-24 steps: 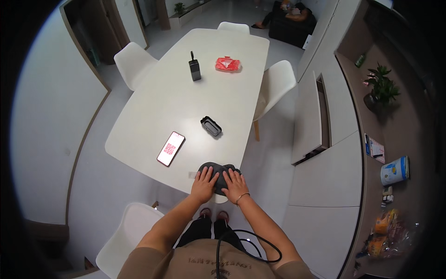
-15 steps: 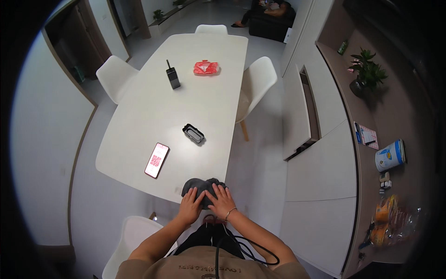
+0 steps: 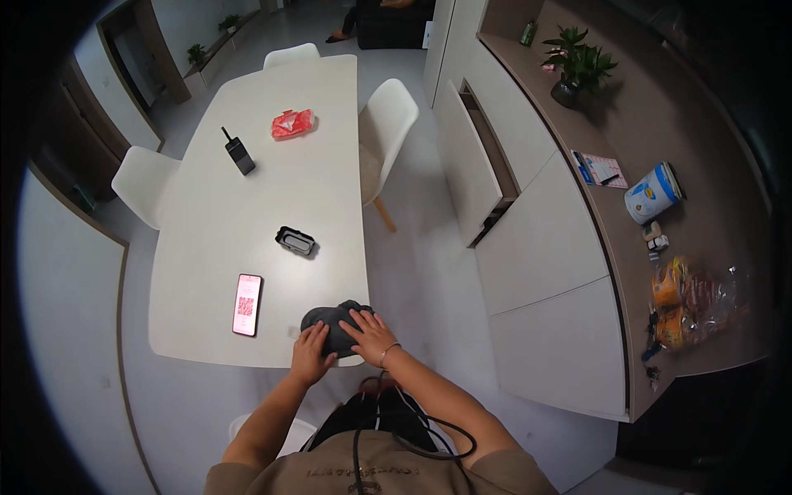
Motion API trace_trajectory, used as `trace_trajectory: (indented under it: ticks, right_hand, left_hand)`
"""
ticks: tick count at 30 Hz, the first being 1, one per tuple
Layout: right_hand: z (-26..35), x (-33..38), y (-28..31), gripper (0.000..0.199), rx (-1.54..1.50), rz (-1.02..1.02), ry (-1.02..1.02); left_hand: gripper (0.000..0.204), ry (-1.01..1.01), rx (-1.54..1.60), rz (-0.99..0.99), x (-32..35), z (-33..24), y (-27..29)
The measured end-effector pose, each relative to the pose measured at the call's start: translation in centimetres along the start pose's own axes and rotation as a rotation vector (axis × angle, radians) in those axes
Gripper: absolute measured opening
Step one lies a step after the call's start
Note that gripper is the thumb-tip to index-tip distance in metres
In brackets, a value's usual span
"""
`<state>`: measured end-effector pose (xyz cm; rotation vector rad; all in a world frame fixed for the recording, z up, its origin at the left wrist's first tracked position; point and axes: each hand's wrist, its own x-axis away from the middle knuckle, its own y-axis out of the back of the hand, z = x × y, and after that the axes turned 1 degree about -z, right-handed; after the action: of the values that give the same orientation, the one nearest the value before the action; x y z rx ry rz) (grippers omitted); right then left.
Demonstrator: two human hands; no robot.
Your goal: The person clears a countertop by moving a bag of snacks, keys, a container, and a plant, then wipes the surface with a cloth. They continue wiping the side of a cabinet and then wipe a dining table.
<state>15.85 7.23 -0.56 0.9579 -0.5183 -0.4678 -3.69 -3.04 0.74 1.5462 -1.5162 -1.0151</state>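
Observation:
At the table's near right corner lies a dark grey, rounded cloth item [image 3: 331, 324]; its exact kind is hard to make out. My left hand [image 3: 311, 353] rests on its left side, fingers stretched forward. On its right side lies my right hand [image 3: 371, 338], fingers spread flat, with a thin bracelet at the wrist. Neither hand is closed around the cloth. Beyond them on the table sits a small black open case [image 3: 296, 241]. To the left, a phone [image 3: 247, 305] lies face up with its screen lit.
Farther along the white table [image 3: 194, 247] are a black walkie-talkie [image 3: 239, 155] and a red soft packet [image 3: 293, 124]. White chairs [image 3: 388, 132] surround it. Right, a cabinet has a drawer pulled out [image 3: 474, 165]; its counter holds a potted plant [image 3: 573, 66], a tin [image 3: 652, 194] and bagged packets [image 3: 685, 305].
My view has turned to the right, so the table and its objects appear farther left and more of the cabinet shows. Both hands stay on the grey cloth item.

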Motion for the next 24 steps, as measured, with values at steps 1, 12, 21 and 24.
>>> trace_trajectory:
  ticks: [1,12,21,24]
  right_hand:
    - [0.2,0.8,-0.4,0.071,-0.004,-0.008,0.0]
    - [-0.7,6.6,-5.3,0.046,-0.15,-0.352,-0.123]
    - [-3.1,19.2,-2.9,0.033,-0.509,-0.316,-0.533]
    - [-4.9,25.4,0.5,0.035,-0.603,-0.46,-0.776]
  left_hand:
    - [0.076,-0.043,0.002,0.002,0.8,0.0,0.1]
    - [0.04,-0.414,0.102,-0.064,-0.4,-1.3,-3.2]
    - [0.027,-0.561,0.249,0.398,-4.1,-11.7,-7.6]
    - [0.025,-0.584,0.373,0.396,-6.0,-20.4,-6.8]
